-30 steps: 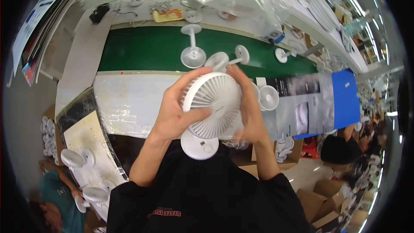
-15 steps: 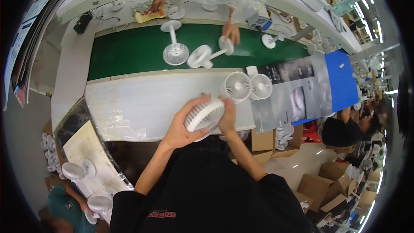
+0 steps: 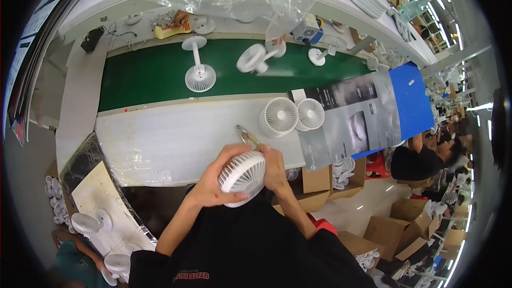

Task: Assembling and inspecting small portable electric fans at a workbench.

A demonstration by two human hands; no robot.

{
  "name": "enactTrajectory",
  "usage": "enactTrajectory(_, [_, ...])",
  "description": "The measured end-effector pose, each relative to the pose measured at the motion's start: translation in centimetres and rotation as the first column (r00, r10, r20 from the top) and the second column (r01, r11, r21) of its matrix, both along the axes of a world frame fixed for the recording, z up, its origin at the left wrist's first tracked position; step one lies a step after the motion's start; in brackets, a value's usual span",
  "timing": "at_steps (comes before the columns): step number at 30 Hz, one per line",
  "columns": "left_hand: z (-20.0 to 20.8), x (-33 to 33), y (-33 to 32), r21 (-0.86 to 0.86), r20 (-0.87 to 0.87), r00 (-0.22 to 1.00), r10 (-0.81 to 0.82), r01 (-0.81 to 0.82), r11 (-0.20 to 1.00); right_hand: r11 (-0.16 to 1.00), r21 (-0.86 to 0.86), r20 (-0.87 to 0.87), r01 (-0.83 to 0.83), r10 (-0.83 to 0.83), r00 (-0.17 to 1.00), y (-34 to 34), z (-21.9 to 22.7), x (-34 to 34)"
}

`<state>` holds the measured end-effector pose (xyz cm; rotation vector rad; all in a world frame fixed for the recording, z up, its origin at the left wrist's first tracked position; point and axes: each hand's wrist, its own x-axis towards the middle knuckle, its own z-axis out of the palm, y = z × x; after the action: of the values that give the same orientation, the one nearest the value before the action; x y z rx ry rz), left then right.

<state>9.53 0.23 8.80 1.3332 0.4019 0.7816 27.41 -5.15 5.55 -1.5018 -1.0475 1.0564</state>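
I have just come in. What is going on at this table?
A person's left hand holds a white fan head near the edge of the white work surface; the right hand is at its other side, beside a metal tool. Two other round white fans rest by a grey printed sheet. Beyond, on the green strip, a long-stemmed fan lies.

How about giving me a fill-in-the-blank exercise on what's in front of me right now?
1. The fan head between the left hand and the right hand is ____ in colour.
2. The long belt beyond the work surface is ____ in colour.
3. By the left end of the grey printed sheet, ____ round fans sit side by side.
4. The panel at that sheet's right end is ____.

Missing words: white; green; two; blue.
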Motion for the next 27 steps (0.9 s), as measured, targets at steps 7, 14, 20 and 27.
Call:
enactTrajectory(7, [-2.6,-1.1,3.7,-0.294,0.16,0.985,0.072,-0.022,0.956,0.958,0.262,0.257,0.116,-0.185,0.949,4.7,0.5,-3.7])
enactTrajectory(14, [-6.7,-4.0,0.9,-0.621,0.445,0.814,0.374,-0.02,0.784,0.726,0.192,0.803,-0.66,0.27,0.531,3.5,3.1,-5.0])
enactTrajectory(20, [-5.9,-3.3,0.1,-0.614,0.461,0.756,0.465,-0.107,0.782,0.475,0.05,0.894,-0.879,0.371,0.252,5.4,5.0,-5.0])
enactTrajectory(27, [-9.2,-3.7,-2.4,-0.858,0.405,0.63,0.663,0.011,0.514,0.587,0.113,0.873,-0.802,0.327,0.362,2.7,1.8,-7.3])
